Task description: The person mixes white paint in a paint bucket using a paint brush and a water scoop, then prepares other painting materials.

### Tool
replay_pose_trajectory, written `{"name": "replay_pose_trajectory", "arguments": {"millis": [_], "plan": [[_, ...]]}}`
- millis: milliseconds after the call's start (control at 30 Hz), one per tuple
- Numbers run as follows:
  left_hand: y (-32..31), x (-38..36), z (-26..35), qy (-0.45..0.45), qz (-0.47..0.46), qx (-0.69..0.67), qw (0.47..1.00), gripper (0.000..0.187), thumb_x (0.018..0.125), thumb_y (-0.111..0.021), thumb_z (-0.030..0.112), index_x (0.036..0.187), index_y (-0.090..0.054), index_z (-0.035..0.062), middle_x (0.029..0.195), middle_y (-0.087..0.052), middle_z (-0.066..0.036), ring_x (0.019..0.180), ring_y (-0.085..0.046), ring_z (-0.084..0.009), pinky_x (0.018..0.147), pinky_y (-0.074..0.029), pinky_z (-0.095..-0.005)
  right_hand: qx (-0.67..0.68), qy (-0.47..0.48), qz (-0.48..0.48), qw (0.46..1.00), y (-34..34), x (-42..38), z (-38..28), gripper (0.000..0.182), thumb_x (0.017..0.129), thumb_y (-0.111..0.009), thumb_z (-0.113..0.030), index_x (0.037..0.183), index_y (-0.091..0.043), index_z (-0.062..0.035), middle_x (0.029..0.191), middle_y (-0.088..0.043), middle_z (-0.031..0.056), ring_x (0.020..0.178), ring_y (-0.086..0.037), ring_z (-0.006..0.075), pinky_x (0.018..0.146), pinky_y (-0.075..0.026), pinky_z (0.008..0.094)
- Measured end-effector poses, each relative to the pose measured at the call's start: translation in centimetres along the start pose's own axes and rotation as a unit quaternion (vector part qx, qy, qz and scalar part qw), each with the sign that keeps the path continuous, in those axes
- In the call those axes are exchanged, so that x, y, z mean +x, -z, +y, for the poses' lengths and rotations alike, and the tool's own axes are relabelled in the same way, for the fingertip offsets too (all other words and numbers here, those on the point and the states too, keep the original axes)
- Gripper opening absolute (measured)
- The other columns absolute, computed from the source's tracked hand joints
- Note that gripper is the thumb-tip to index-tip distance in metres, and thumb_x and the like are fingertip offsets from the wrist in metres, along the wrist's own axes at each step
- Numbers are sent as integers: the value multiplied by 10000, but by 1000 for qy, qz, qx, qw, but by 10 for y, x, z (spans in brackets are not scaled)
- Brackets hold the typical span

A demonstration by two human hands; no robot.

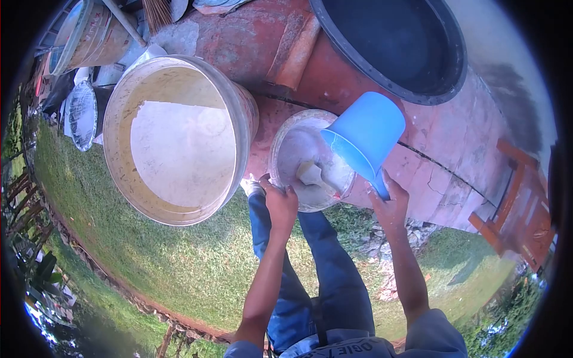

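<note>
At the left stands a large bucket (245,113) with pale liquid inside; just right of it, the left forearm reaches up and slightly inward, and the left hand (279,203) sits at the near left side of a small bucket (273,149), thumb and forefinger apart, though I cannot tell whether they pinch its rim. A pale, blocky piece (310,173) lies inside that small bucket. Over its right side hangs a blue dipper (373,125), tilted with its mouth toward the lower left. The right hand (391,203) has its fingers wrapped around the dipper's handle, the forearm angled up and inward from the lower right. Farther right and higher is a black tub (459,65)
</note>
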State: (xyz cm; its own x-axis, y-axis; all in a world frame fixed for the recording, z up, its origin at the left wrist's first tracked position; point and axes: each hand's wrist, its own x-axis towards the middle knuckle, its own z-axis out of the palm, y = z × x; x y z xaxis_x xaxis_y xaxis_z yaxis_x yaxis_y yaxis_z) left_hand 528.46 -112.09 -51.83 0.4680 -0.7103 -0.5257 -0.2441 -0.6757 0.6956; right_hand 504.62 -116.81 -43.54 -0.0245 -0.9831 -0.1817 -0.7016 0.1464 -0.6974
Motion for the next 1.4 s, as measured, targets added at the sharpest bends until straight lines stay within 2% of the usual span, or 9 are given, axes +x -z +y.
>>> {"name": "replay_pose_trajectory", "arguments": {"millis": [200,633,800,967,1133,1233,1300,1367,1400], "plan": [[1,-4,18,9,-10,-7,1000,515,807,-523,-39,1269,-298,-66,1060,-587,-311,1027,-602,-441,890,-449,-440,-20,28,20,999,-4,-1,6,454,734,-732,-46,1151,-607,85,847,-660,201,696,-662,279,596,-510,341],[-5,-6,31,-71,18,2,997,533,790,-567,-16,1264,-327,-62,854,-607,-339,854,-601,-515,767,-451,-526,283,-154,-9,947,24,12,-33,319,876,-643,-38,1182,-600,43,916,-675,86,689,-594,75,581,-461,214],[-1,-5,12,-63,0,25,998,633,797,-606,9,1370,-339,-6,1080,-611,-282,1055,-614,-386,909,-460,-413,385,-106,42,916,62,53,-66,253,920,-603,-155,1110,-609,12,843,-649,59,649,-569,74,490,-423,211],[6,-3,-17,104,-149,-110,977,610,816,-569,34,1392,-373,-1,1242,-562,-179,1073,-589,-248,893,-484,-357,226,-100,35,968,63,149,-21,341,912,-632,-279,1103,-619,3,833,-641,36,650,-558,76,547,-436,217],[-2,-9,-27,97,-155,-199,963,569,803,-530,28,1356,-403,-11,1199,-566,-151,1053,-587,-241,865,-509,-351,128,-90,37,987,49,200,13,390,894,-652,-286,1153,-612,3,911,-663,68,778,-609,151,702,-484,299],[-5,-11,-22,90,-166,-239,952,564,804,-516,26,1353,-395,-17,1200,-560,-147,1062,-580,-238,856,-518,-349,-244,185,299,904,51,175,-6,397,891,-660,-247,1199,-591,-7,1146,-614,163,781,-636,175,745,-496,267],[-7,-14,-12,88,-174,-247,949,572,807,-512,23,1361,-380,-17,1209,-553,-151,1069,-575,-239,856,-519,-349,97,106,188,972,28,138,-14,283,873,-673,-180,1125,-615,-65,1017,-648,119,878,-626,233,854,-460,364],[-12,-18,-1,78,-169,-247,951,608,806,-498,-8,1391,-330,-7,1251,-526,-162,1091,-564,-242,865,-519,-351,39,34,-40,998,6,90,-26,284,854,-689,-177,1094,-614,-44,958,-649,124,871,-622,241,826,-457,378],[-15,-19,3,76,-170,-247,951,608,806,-498,-8,1391,-330,-7,1251,-526,-162,1091,-564,-242,865,-519,-351,-90,136,-101,981,-16,71,-6,335,827,-704,-219,1097,-619,-40,927,-645,121,857,-615,265,831,-435,413]]}}
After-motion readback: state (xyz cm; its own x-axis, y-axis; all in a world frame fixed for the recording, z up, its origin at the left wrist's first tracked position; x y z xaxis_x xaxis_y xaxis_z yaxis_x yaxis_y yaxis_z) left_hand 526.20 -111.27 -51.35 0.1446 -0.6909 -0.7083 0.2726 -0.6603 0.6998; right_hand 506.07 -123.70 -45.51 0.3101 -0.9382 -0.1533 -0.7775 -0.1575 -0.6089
